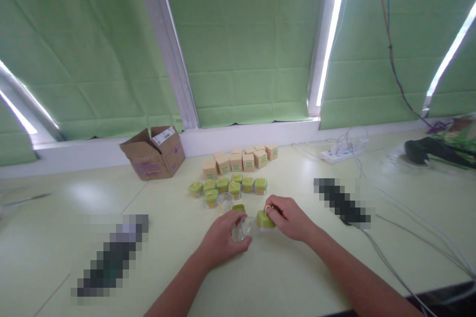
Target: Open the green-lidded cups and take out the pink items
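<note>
My left hand (225,237) is wrapped round a small clear glass jar (246,228), which is tilted with its mouth toward the right. Just right of it, my right hand (285,215) pinches a green lid (265,220) by the pale loop on top. Lid and jar are apart. Behind my left fingers lies another green lid (238,207), partly hidden. An open glass jar (225,201) stands beyond it. Farther back are several lidded jars (234,189) with green tops and yellowish loops.
Several small tan boxes (236,161) stand behind the jars. An open cardboard carton (158,153) is at the back left. A power strip (336,154) with cables lies at the back right. Blurred-out dark objects lie left (111,257) and right (342,202).
</note>
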A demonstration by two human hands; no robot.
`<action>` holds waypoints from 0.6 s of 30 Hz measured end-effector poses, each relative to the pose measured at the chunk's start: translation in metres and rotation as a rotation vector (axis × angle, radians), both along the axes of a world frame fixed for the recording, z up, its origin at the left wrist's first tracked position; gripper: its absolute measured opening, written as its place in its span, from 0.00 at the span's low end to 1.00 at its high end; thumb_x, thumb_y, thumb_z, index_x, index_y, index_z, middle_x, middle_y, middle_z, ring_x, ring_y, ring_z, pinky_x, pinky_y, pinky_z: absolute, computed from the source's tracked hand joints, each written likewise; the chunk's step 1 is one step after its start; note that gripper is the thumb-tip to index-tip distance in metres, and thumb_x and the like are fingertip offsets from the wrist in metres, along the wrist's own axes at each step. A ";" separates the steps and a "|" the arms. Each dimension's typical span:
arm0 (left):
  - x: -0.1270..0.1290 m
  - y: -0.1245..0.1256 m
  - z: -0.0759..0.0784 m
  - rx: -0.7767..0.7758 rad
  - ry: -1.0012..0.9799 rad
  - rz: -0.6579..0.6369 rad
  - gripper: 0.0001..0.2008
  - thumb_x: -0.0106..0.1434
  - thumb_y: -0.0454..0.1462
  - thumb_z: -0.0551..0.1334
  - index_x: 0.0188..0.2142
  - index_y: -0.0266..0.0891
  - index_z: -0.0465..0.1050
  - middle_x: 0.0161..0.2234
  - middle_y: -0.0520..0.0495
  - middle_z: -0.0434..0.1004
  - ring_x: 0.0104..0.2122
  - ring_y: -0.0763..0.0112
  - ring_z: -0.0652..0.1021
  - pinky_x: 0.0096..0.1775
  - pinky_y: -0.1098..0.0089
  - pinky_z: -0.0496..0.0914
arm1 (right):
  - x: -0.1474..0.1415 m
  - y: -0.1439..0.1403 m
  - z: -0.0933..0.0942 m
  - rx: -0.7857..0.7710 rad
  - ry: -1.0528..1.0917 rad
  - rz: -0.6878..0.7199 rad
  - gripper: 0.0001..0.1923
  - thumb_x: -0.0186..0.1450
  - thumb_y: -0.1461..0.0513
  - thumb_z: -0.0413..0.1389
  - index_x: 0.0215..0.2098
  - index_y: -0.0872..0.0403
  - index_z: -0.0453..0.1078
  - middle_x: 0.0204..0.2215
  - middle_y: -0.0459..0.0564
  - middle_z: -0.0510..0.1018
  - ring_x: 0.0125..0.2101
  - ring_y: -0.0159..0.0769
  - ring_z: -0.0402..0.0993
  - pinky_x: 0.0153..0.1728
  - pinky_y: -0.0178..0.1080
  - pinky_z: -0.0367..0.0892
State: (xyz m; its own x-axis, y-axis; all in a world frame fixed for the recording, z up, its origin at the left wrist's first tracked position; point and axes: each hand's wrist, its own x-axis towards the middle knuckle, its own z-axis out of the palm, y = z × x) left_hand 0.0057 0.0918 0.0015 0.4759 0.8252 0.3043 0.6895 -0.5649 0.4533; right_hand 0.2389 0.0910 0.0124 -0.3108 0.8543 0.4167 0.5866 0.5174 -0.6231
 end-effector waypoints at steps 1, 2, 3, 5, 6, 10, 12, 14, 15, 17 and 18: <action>-0.001 0.001 -0.001 0.000 0.003 0.009 0.23 0.49 0.39 0.66 0.47 0.41 0.69 0.39 0.48 0.76 0.33 0.66 0.75 0.36 0.68 0.70 | 0.001 0.001 -0.001 -0.018 -0.002 -0.010 0.09 0.66 0.63 0.46 0.29 0.54 0.65 0.21 0.42 0.68 0.23 0.29 0.64 0.26 0.31 0.54; -0.002 0.002 -0.002 -0.001 0.005 0.015 0.24 0.49 0.39 0.66 0.48 0.41 0.69 0.40 0.48 0.76 0.34 0.65 0.75 0.36 0.67 0.71 | 0.002 0.001 -0.002 -0.036 -0.011 -0.014 0.09 0.66 0.63 0.47 0.29 0.54 0.65 0.21 0.42 0.68 0.23 0.29 0.64 0.25 0.31 0.53; -0.003 0.003 -0.003 -0.004 0.008 0.019 0.24 0.50 0.39 0.66 0.48 0.42 0.69 0.40 0.47 0.77 0.35 0.65 0.75 0.37 0.67 0.71 | 0.003 0.002 -0.002 -0.050 -0.028 -0.015 0.09 0.65 0.63 0.47 0.28 0.54 0.65 0.21 0.42 0.68 0.23 0.29 0.64 0.25 0.31 0.53; -0.005 0.005 -0.004 -0.010 0.013 0.023 0.25 0.50 0.40 0.65 0.49 0.42 0.68 0.42 0.47 0.77 0.36 0.64 0.76 0.39 0.67 0.71 | 0.004 0.002 -0.004 -0.068 -0.077 -0.009 0.08 0.64 0.63 0.47 0.28 0.54 0.65 0.20 0.42 0.69 0.23 0.29 0.64 0.25 0.31 0.53; -0.006 0.005 -0.004 -0.012 0.019 0.027 0.25 0.51 0.41 0.65 0.50 0.42 0.68 0.44 0.47 0.77 0.37 0.64 0.76 0.40 0.66 0.71 | 0.004 0.003 -0.004 -0.072 -0.106 -0.004 0.08 0.64 0.63 0.47 0.28 0.53 0.66 0.20 0.42 0.69 0.23 0.29 0.64 0.26 0.31 0.53; -0.010 0.007 -0.002 -0.015 0.054 0.058 0.25 0.52 0.41 0.64 0.51 0.42 0.69 0.47 0.45 0.76 0.42 0.61 0.76 0.44 0.64 0.70 | 0.003 0.002 -0.005 -0.089 -0.216 -0.003 0.09 0.64 0.64 0.47 0.28 0.53 0.67 0.21 0.43 0.72 0.24 0.30 0.66 0.28 0.32 0.54; -0.012 0.008 -0.001 -0.019 0.067 0.080 0.25 0.53 0.42 0.64 0.51 0.42 0.69 0.47 0.45 0.76 0.43 0.60 0.76 0.46 0.63 0.69 | 0.002 0.002 -0.005 -0.103 -0.259 -0.012 0.09 0.63 0.64 0.47 0.29 0.54 0.68 0.22 0.44 0.73 0.25 0.30 0.67 0.30 0.33 0.54; -0.014 0.010 0.000 -0.024 0.073 0.096 0.24 0.54 0.43 0.64 0.51 0.43 0.69 0.47 0.44 0.76 0.44 0.59 0.76 0.48 0.62 0.68 | 0.002 0.002 -0.006 -0.110 -0.292 -0.023 0.09 0.63 0.64 0.48 0.30 0.54 0.69 0.23 0.45 0.75 0.25 0.31 0.68 0.31 0.33 0.54; -0.014 0.011 0.000 -0.024 0.071 0.101 0.23 0.55 0.43 0.64 0.51 0.43 0.69 0.47 0.44 0.76 0.44 0.58 0.76 0.48 0.62 0.68 | 0.002 0.002 -0.006 -0.108 -0.302 -0.028 0.09 0.63 0.64 0.48 0.30 0.54 0.69 0.23 0.45 0.75 0.25 0.31 0.68 0.32 0.33 0.54; -0.015 0.013 -0.002 -0.015 0.062 0.111 0.22 0.56 0.43 0.63 0.51 0.43 0.70 0.48 0.44 0.77 0.45 0.57 0.76 0.48 0.61 0.68 | 0.002 0.002 -0.007 -0.092 -0.309 -0.029 0.09 0.63 0.65 0.48 0.30 0.53 0.69 0.23 0.45 0.75 0.25 0.31 0.68 0.33 0.34 0.55; -0.015 0.013 -0.002 -0.008 0.056 0.118 0.22 0.56 0.43 0.63 0.51 0.43 0.70 0.48 0.44 0.76 0.45 0.57 0.76 0.48 0.61 0.68 | 0.002 0.002 -0.007 -0.082 -0.309 -0.027 0.09 0.63 0.65 0.48 0.29 0.53 0.69 0.23 0.45 0.75 0.25 0.31 0.68 0.34 0.34 0.55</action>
